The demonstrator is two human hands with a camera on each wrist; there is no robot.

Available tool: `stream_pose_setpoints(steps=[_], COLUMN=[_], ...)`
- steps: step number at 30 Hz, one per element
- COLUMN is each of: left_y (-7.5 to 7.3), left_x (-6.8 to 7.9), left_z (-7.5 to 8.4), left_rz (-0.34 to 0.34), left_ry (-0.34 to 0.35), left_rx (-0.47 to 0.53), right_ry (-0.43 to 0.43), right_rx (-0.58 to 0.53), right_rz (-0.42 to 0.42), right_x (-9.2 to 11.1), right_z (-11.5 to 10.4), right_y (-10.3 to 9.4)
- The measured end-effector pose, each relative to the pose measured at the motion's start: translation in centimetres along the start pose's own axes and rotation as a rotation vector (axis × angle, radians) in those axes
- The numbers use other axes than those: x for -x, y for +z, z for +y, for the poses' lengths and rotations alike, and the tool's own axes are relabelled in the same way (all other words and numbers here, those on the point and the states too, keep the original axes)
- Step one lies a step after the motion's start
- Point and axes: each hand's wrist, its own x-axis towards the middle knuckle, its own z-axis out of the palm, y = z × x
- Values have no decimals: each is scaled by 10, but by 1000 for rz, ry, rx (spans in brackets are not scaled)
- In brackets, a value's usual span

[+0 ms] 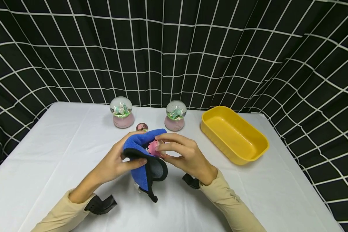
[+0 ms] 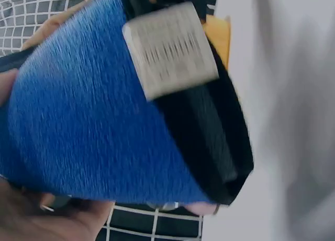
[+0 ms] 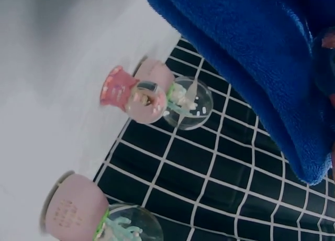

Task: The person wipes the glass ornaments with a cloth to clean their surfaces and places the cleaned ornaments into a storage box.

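A blue plush cloth (image 1: 139, 176) with black edging and a grey inner side is folded in my left hand (image 1: 114, 162), whose thumb presses on its black rim. My right hand (image 1: 187, 151) pinches a small pink snow globe (image 1: 153, 148) against the cloth's fold. Fingers and cloth hide much of that globe. In the left wrist view the cloth fills the middle, with a white printed label (image 2: 170, 50) sewn at its edge. Just beyond the cloth stands another small globe with a red-pink base (image 3: 118, 89), partly covered in the head view.
Two larger snow globes with pale pink bases, a left one (image 1: 123, 120) and a right one (image 1: 174, 123), stand at the back of the white table (image 1: 58, 145). A yellow plastic tub (image 1: 220, 145) sits to the right. Black grid-patterned curtain (image 1: 150, 58) hangs behind and around.
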Motion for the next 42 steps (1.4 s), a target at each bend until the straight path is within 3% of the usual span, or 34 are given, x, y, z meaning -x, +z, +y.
stream_pose_setpoints(steps=[8, 13, 21, 26, 34, 42], left_y=[0, -1, -1, 1, 4, 7], left_x=[0, 1, 2, 2, 4, 7], left_z=[0, -1, -1, 1, 3, -1], left_rz=[56, 108, 30, 32, 106, 226], left_ry=[-45, -35, -13, -1, -19, 58], left_rx=[-4, 26, 24, 26, -58, -97], right_ry=[-20, -22, 39, 103, 173, 289], right_rx=[30, 39, -73, -103, -204, -256], right_rz=[-20, -42, 57, 102, 110, 130], right_x=[0, 1, 0, 1, 1, -1], right_z=[1, 0, 1, 2, 1, -2], right_y=[2, 3, 3, 3, 3, 2])
